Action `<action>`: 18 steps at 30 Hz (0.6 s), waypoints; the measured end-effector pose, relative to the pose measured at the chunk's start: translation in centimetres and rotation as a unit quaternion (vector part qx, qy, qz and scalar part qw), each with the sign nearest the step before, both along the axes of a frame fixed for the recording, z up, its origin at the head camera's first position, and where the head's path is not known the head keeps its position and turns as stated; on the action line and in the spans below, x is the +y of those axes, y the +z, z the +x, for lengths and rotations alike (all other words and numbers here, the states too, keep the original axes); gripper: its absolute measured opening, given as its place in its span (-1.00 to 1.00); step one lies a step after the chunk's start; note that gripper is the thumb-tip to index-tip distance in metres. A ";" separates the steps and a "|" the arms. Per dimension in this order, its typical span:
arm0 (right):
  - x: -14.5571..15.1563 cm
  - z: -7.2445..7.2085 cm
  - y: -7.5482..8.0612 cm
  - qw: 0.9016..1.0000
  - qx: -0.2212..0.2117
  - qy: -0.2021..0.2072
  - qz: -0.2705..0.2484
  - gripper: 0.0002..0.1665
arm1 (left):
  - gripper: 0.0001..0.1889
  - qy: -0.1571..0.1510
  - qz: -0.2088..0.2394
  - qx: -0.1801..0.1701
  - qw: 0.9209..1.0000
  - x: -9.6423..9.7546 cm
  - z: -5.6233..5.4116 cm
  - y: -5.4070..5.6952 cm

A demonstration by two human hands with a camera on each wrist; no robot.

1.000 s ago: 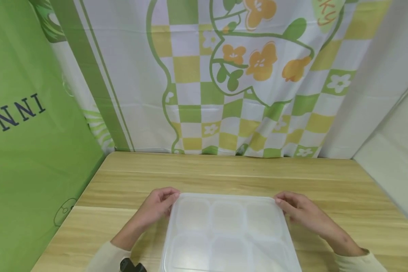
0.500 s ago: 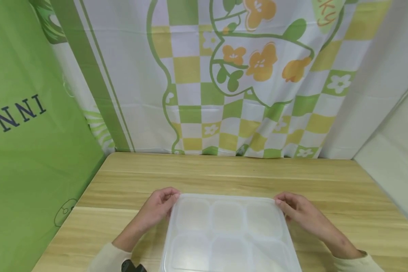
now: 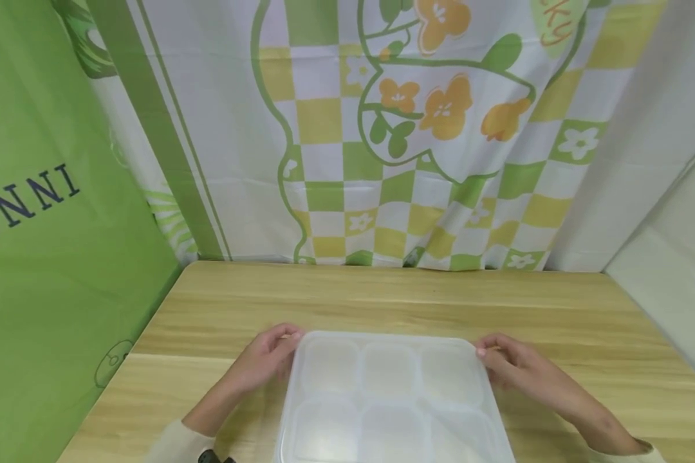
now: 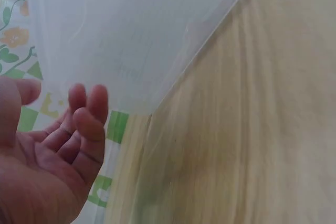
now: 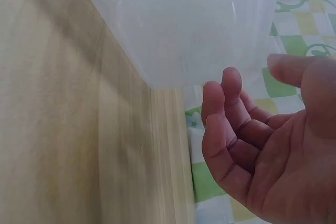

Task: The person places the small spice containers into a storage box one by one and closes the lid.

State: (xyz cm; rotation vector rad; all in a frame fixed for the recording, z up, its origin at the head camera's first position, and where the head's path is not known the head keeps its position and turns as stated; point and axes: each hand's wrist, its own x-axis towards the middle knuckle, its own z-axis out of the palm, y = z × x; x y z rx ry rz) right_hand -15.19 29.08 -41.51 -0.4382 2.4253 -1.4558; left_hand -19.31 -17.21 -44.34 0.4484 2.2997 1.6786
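Observation:
A frosted, translucent plastic storage box (image 3: 389, 399) with several rounded panels moulded in its top stands at the front of the wooden table; its near end runs out of the head view. Beside its far left corner is my left hand (image 3: 259, 361), and beside the far right corner my right hand (image 3: 524, 372). In the left wrist view, loosely bent fingers (image 4: 90, 129) and a separate thumb leave a gap next to the box's wall (image 4: 126, 40). Likewise, the right wrist view has bent fingers (image 5: 218, 129) near the box with the thumb apart. Neither hand holds anything.
The wooden table (image 3: 382, 299) reaches back to a white curtain (image 3: 440, 225) with green and yellow checks. A green cloth (image 3: 46, 270) hangs along the left, a pale panel (image 3: 672, 270) along the right. A small black object (image 3: 211, 457) shows by the left sleeve.
Both hands have loosened from the far corners of the box and moved slightly outward. The right hand is also a little lower in the view. The box stays almost where it was.

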 end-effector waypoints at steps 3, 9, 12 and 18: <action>0.8 0.8 0.2 0.999 -0.003 0.036 -0.003 -0.66 | -0.71 -0.038 -0.010 -0.006 0.999 -0.6 0.5 0.0; 2.2 2.2 0.2 0.992 -0.046 0.119 -0.017 -0.79 | -0.78 -0.152 -0.034 -0.024 0.987 -1.9 1.7 0.9; 2.5 2.7 0.0 0.980 -0.052 0.188 -0.040 -0.79 | -0.78 -0.217 -0.046 -0.036 0.975 -2.5 2.1 1.3; 2.5 3.2 -0.7 0.955 -0.091 0.265 -0.096 -0.85 | -0.80 -0.309 -0.026 -0.062 0.949 -3.1 2.4 1.5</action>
